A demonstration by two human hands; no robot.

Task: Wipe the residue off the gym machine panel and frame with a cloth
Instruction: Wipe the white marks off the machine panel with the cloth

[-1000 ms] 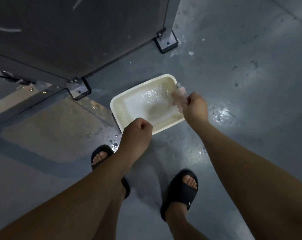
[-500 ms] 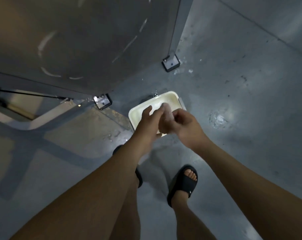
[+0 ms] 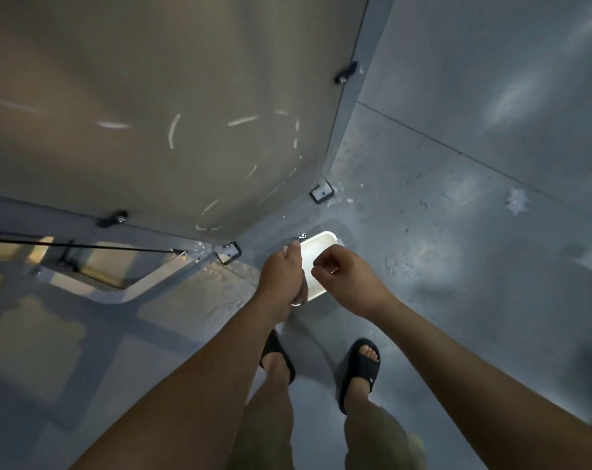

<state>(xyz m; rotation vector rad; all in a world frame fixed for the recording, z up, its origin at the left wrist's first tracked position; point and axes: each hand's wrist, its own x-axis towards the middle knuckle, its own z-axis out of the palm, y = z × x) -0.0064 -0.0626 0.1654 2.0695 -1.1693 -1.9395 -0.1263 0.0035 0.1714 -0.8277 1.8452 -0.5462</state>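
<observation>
Since I'm looking straight down, nearest are the black slides (image 3: 362, 369) on the grey floor (image 3: 440, 300), with wet patches around them.

Further out, both arms reach over a white basin (image 3: 326, 236) sitting on the floor. The left hand (image 3: 282, 276) has its fingers curled round the cloth (image 3: 295, 249), which pokes out pale past the fingertips, with what look like drips just beyond it. So the cloth is over the near-left corner of the basin, nowhere near the machine. The right hand (image 3: 347, 279) hovers just beside it with fingers curled in toward the thumb. I honestly can't tell if it's pinching anything.

As for the basin, the hands cover most of it. The bit that shows looks pale and shiny, so my guess is water, but I can't see how much.

Past that are the bolted foot brackets (image 3: 321, 192) of the frame (image 3: 350, 106), with white flecks on the floor around one. Then comes the big panel (image 3: 152, 79), still showing curved white residue streaks (image 3: 173, 130) in several spots.

My read is that this is a rinse-and-wring break, with plenty of wiping left on the panel. I can't judge the frame from here.
</observation>
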